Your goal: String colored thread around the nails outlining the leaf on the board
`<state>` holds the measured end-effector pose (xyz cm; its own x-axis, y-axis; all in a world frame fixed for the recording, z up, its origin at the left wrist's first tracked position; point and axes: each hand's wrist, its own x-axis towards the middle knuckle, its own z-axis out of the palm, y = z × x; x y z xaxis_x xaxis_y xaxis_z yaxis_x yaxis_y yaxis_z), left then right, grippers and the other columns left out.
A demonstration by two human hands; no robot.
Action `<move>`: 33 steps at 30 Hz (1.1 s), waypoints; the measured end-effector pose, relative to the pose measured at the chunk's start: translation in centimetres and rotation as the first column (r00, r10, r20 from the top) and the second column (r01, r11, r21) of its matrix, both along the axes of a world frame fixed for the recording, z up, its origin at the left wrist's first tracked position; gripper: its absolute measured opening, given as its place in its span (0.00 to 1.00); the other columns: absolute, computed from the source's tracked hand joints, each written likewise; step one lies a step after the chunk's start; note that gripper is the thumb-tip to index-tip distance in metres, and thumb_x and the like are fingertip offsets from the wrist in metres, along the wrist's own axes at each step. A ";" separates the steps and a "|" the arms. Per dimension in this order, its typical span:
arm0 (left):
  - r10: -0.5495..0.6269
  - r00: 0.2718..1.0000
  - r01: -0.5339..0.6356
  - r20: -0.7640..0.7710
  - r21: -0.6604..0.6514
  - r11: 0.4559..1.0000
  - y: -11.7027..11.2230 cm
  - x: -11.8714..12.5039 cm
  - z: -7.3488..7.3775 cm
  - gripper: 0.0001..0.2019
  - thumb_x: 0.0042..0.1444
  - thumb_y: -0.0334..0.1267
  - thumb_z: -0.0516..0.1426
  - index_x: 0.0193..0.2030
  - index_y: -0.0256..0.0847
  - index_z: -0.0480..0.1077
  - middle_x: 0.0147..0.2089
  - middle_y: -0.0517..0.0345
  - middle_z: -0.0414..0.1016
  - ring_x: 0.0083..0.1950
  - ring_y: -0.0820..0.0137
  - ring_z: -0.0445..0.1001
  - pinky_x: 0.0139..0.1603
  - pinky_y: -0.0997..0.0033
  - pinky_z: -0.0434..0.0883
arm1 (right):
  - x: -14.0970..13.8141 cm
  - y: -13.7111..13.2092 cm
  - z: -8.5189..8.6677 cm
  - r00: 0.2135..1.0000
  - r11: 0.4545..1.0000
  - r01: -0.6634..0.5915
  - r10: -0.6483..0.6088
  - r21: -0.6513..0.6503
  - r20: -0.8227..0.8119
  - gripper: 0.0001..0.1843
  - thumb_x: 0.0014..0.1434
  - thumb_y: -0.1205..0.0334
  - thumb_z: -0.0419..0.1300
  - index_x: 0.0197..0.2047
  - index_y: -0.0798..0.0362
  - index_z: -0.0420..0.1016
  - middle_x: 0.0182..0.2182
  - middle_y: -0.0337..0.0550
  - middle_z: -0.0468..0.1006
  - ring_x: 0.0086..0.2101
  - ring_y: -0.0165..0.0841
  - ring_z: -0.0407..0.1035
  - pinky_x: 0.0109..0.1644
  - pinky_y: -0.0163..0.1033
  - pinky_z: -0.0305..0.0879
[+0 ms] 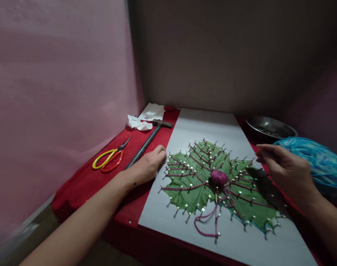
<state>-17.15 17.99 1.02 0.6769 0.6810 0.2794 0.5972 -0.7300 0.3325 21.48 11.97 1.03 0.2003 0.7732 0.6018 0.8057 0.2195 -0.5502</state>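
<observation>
A green leaf [190, 199] lies on a white board [207, 125], with several nails standing around its outline and along its veins. Purple yarn runs between the vein nails, and a small purple yarn ball [219, 178] rests near the leaf's middle. Blue yarn follows part of the lower right outline. My left hand [154, 159] is closed at the board's left edge, its fingertips hidden. Over the right edge, my right hand [287, 170] is closed in a pinch; what it holds, if anything, is too small to make out. Beside it sits a blue yarn skein [320, 159].
On the red cloth [82, 184] at left lie scissors [111, 155] with yellow and orange handles and a hammer [148, 142]. Crumpled white paper [140, 123] lies farther back. A metal bowl [270, 126] stands at the back right. Walls rise behind and at left.
</observation>
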 end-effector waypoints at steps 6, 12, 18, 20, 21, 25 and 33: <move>-0.017 1.000 0.017 0.004 -0.020 1.000 0.3 -0.1 -0.2 0.08 0.58 0.23 0.46 0.33 0.40 0.57 0.38 0.58 0.59 0.34 0.75 0.61 0.37 0.75 0.63 | 0.3 0.1 0.3 0.999 0.997 0.012 -0.015 0.072 0.038 0.11 0.57 0.62 0.56 0.42 0.53 0.75 0.29 0.43 0.78 0.28 0.32 0.74 0.32 0.36 0.70; -0.002 1.000 0.000 -0.025 -0.045 0.999 0.3 -0.2 -0.1 0.07 0.60 0.26 0.45 0.33 0.40 0.57 0.38 0.59 0.60 0.34 0.75 0.62 0.38 0.75 0.63 | 0.3 0.1 1.0 0.998 0.991 0.031 -0.036 0.133 0.041 0.10 0.59 0.61 0.55 0.42 0.51 0.75 0.30 0.43 0.78 0.30 0.34 0.73 0.36 0.41 0.70; 0.000 1.000 -0.001 -0.023 -0.035 0.999 0.3 0.1 0.0 0.07 0.61 0.28 0.44 0.32 0.40 0.57 0.38 0.58 0.60 0.34 0.75 0.61 0.38 0.74 0.64 | 0.9 0.1 1.2 0.999 0.989 0.033 -0.036 0.143 0.018 0.10 0.59 0.62 0.54 0.42 0.48 0.74 0.30 0.42 0.78 0.29 0.34 0.72 0.34 0.41 0.70; 0.012 1.000 -0.013 -0.027 -0.035 0.999 0.4 0.1 -0.2 0.07 0.61 0.27 0.44 0.33 0.40 0.57 0.38 0.58 0.60 0.34 0.75 0.62 0.38 0.74 0.64 | 1.1 0.1 1.2 0.999 0.988 0.030 -0.032 0.153 0.010 0.10 0.59 0.63 0.53 0.42 0.49 0.74 0.30 0.42 0.77 0.28 0.33 0.72 0.33 0.40 0.69; 0.016 0.999 -0.017 -0.029 -0.033 0.999 0.4 0.1 -0.2 0.07 0.61 0.27 0.44 0.33 0.40 0.57 0.38 0.58 0.60 0.34 0.74 0.62 0.38 0.74 0.64 | 1.1 0.1 1.3 0.999 0.987 0.030 -0.031 0.155 0.008 0.10 0.59 0.63 0.53 0.42 0.49 0.74 0.30 0.42 0.77 0.27 0.33 0.71 0.33 0.40 0.69; 0.021 0.999 -0.022 -0.041 -0.026 0.999 0.3 0.0 -0.3 0.06 0.61 0.29 0.44 0.33 0.40 0.57 0.39 0.58 0.60 0.35 0.74 0.63 0.39 0.73 0.64 | 1.1 0.2 1.4 0.999 0.989 0.030 -0.033 0.144 0.021 0.10 0.57 0.65 0.54 0.41 0.50 0.74 0.30 0.43 0.78 0.27 0.33 0.71 0.33 0.40 0.68; 0.014 0.999 -0.015 -0.049 -0.011 1.000 0.5 -0.2 -0.4 0.06 0.63 0.31 0.44 0.35 0.40 0.58 0.40 0.57 0.62 0.37 0.73 0.65 0.41 0.73 0.65 | 1.1 0.4 1.3 0.999 0.990 0.032 -0.034 0.138 0.011 0.11 0.55 0.67 0.54 0.41 0.50 0.74 0.29 0.42 0.78 0.27 0.33 0.72 0.33 0.40 0.67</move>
